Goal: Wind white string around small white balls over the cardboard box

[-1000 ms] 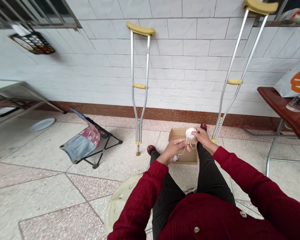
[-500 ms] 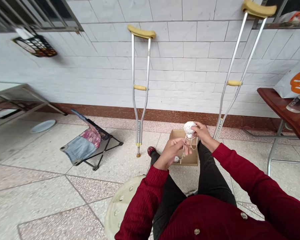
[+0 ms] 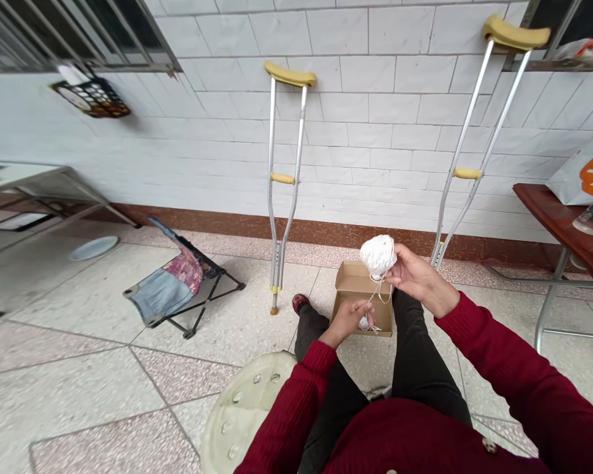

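Note:
A ball of white yarn (image 3: 378,255) is held up in my right hand (image 3: 415,275), with the fingers gripping its lower right side. Loose strands hang from the ball's underside. Lower and to the left, my left hand (image 3: 350,321) pinches a strand of this yarn between thumb and fingers. Beneath both hands an open cardboard box (image 3: 358,278) lies on the floor between my feet. Something white shows inside it behind my left fingers, partly hidden.
Two crutches, one in the middle (image 3: 277,257) and one at the right (image 3: 467,174), lean on the tiled wall. A folding stool (image 3: 165,295) stands left, a pale plastic stool (image 3: 247,408) beside me. A brown table (image 3: 563,224) holds a bag and a bottle at right.
My right hand has turned and moved slightly right, showing more of the yarn ball. My left hand has moved down, drawing apart from it. The view has shifted a little.

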Tool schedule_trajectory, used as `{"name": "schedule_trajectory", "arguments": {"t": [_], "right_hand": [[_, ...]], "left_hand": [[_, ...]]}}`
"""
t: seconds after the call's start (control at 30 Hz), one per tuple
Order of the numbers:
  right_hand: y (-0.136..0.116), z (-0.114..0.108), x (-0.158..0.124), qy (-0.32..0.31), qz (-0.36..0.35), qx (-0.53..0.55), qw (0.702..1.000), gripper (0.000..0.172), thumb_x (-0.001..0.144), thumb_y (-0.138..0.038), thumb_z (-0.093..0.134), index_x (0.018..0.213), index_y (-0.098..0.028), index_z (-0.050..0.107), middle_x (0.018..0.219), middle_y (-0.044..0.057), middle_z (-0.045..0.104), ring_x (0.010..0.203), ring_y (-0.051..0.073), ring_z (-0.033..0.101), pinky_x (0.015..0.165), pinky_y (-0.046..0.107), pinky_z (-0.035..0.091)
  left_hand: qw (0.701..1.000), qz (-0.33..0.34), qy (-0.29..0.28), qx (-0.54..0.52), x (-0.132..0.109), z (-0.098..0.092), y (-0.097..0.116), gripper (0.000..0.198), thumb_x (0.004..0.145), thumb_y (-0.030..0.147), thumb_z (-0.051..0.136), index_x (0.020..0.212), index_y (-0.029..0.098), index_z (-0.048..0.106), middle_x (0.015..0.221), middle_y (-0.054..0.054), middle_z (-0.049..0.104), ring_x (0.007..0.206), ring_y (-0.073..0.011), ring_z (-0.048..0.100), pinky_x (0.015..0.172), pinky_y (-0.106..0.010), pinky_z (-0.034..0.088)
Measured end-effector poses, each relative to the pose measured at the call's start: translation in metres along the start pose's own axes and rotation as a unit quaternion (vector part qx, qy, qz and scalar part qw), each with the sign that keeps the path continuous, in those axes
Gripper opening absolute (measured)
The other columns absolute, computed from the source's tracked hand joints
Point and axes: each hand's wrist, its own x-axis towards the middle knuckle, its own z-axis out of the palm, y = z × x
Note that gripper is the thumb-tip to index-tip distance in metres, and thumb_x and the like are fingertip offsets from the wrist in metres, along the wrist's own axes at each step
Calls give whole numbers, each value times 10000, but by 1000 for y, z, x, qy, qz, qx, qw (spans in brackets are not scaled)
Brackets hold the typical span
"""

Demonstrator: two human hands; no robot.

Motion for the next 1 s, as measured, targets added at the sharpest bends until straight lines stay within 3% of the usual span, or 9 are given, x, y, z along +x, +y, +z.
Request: {"name": "schedule_trajectory", "arguments": {"t": [0.17,0.27,0.37,0.47,0.53,0.63,0.77,0.9,1.0], "right_hand": [[35,-7,-33,-23,57,-183,981,230,682,-249,665,888,-161,614,590,-29,577,400,55,435,323,158,211],[66,-32,-30,24,58,-237,969,272,638,-220,655,899,-162,604,605,-43,572,388,44,410,322,161,223],[91,-56,-7,74,41,-265,961,282,633,-255,646,894,-166,587,560,-58,546,375,57,417,312,164,243],[101,-70,23,138,3,-260,956,333,615,-270,660,918,-169,570,541,-63,548,374,77,445,309,169,279],[97,-73,39,182,-34,-217,959,323,622,-280,654,911,-171,559,534,-59,555,383,83,455,319,170,307],[80,-72,50,193,-59,-105,974,291,644,-276,652,900,-189,543,564,-51,585,412,82,482,358,166,357],[51,-61,42,113,-17,19,993,236,667,-221,667,880,-187,569,738,7,669,566,108,595,477,190,470],[31,-44,20,27,-19,23,999,284,672,-162,687,941,-198,600,852,21,691,687,131,636,584,225,522],[25,-29,3,-9,-19,7,1000,320,682,-165,689,991,-202,615,881,21,689,700,133,630,587,225,513]], "left_hand": [[984,43,111,130,32,-51,33,402,892,387,460,598,151,598,604,-30,661,606,-155,594,656,-263,444],[953,76,117,270,35,-71,67,382,914,329,420,619,170,604,618,-11,658,631,-147,590,689,-247,416],[894,73,127,423,28,-64,92,310,916,325,438,740,186,651,681,-30,672,662,-170,592,647,-249,374],[855,67,136,496,19,-39,100,310,920,327,436,774,183,668,732,-73,681,688,-198,596,627,-267,346],[863,75,119,485,12,-21,95,331,922,322,429,727,181,656,712,-76,674,668,-198,589,611,-271,331],[916,66,87,386,3,-2,79,364,925,321,422,651,179,615,625,-40,640,588,-169,558,580,-260,319],[969,48,37,240,-7,5,49,410,930,337,409,603,170,590,594,-1,604,586,-143,539,600,-240,344],[977,22,54,204,-6,0,20,407,908,383,447,622,161,631,601,1,595,603,-150,526,620,-248,360],[982,10,46,184,2,0,10,442,901,426,456,611,157,651,612,-13,621,619,-159,540,654,-258,390]]}}
